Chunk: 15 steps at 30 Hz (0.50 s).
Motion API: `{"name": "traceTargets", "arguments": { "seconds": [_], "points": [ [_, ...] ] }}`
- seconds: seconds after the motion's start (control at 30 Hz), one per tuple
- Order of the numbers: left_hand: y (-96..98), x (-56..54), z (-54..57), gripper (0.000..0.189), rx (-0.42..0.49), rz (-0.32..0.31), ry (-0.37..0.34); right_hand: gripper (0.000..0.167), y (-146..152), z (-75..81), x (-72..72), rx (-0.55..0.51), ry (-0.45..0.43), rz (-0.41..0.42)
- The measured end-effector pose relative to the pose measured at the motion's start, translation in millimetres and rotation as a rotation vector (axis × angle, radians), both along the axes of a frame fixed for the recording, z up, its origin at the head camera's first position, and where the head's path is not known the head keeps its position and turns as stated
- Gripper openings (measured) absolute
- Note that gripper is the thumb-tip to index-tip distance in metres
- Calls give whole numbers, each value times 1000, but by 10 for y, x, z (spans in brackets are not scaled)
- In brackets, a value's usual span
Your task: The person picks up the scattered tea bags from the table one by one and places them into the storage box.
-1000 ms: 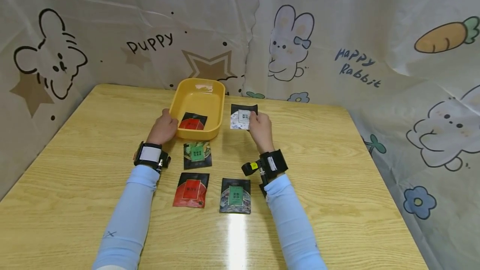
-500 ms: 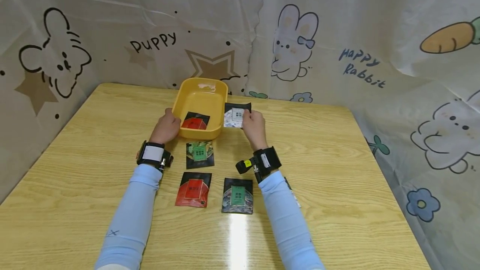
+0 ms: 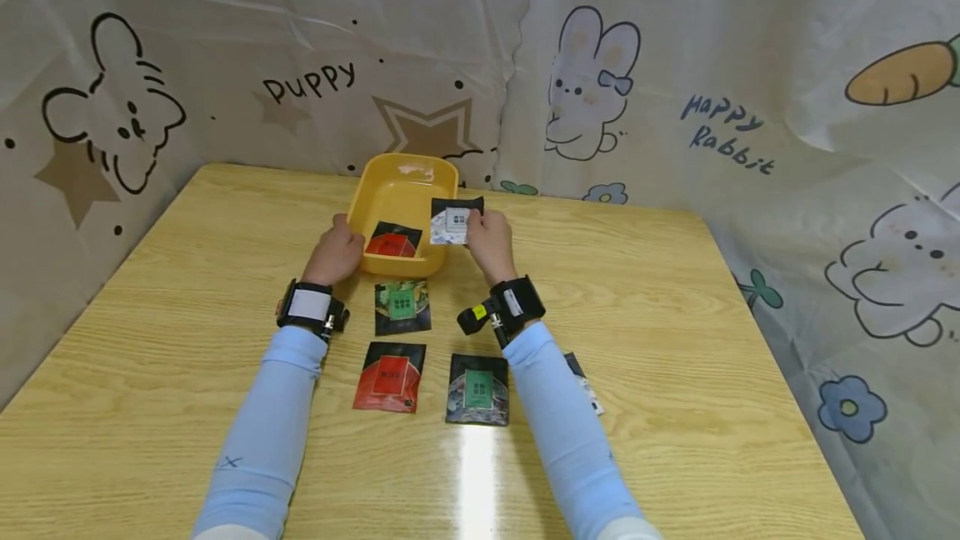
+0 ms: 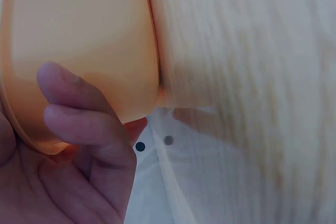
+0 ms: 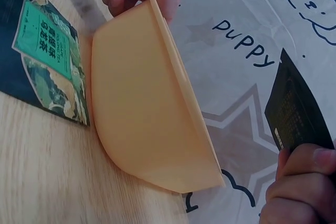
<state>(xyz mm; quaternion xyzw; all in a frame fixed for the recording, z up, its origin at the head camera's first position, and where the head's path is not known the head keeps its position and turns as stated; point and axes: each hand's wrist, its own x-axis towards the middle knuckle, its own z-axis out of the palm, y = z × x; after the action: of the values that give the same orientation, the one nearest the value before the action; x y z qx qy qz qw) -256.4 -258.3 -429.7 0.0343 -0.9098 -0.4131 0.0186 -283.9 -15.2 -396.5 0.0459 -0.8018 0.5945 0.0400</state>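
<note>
My left hand [image 3: 333, 254] grips the near left rim of a yellow plastic tub [image 3: 366, 200], fingers curled against its outer wall in the left wrist view. Inside the tub lies a black-and-red sachet [image 3: 393, 241]. My right hand [image 3: 491, 244] pinches a black-and-white sachet [image 3: 448, 222] by its right edge, held over the tub's right rim. In the right wrist view its dark back [image 5: 296, 106] faces the camera, apart from the tub wall. Just in front of the tub lies a black-and-green sachet [image 3: 402, 307] with a leafy print.
Closer on the wooden table [image 3: 675, 407] lie a red sachet [image 3: 388, 377] and a grey sachet with a green label [image 3: 477, 390]. Another sachet [image 3: 585, 386] is partly hidden behind my right forearm. A printed cloth [image 3: 262, 15] hangs behind the table.
My right hand has carried the black-and-white sachet leftward, from beside the tub to over its right rim. The left hand keeps its grip. The sachet by my right forearm has come into view.
</note>
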Motion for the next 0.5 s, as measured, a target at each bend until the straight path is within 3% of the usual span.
{"name": "traceTargets", "arguments": {
  "seconds": [0.5],
  "points": [
    [5,-6,-25,47,3,5,9,35,-180,23,-88,46,-15,40]
  ]
}}
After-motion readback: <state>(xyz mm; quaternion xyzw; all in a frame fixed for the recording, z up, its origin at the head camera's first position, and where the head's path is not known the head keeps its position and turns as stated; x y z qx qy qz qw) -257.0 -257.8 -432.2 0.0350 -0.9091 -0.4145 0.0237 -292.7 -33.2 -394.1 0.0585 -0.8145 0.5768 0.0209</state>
